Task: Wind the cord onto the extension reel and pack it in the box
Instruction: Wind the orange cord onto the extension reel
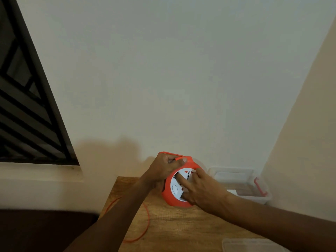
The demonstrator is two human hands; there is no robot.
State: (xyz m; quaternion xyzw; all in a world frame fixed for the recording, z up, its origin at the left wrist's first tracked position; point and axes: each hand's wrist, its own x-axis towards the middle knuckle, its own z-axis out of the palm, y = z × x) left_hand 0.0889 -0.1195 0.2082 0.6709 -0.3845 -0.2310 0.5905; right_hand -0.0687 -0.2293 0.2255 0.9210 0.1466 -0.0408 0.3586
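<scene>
Reel-wise: the orange extension reel (179,186) is propped up on edge on the wooden table (181,226), white socket face tilted toward the camera, and it's the biggest thing in play. Clear plastic box (240,182) sits open just past it at about 3 o'clock, tucked against the wall, with what looks like its lid (254,245) lying near the table's front edge at 5 o'clock.

Right hand (201,188) is spread over the socket face, fingers (181,179) pressing on it, looks like it's turning the hub. Left hand (166,169) is curled round the reel's top at 11 o'clock, pinching the orange cord (147,220) where it feeds in.

Loose cord trails off at 7 o'clock, looping across the table and over the left edge, so there's clearly more to wind. It enters from the left hand's side, so that hand has to guide while the right cranks.
</scene>
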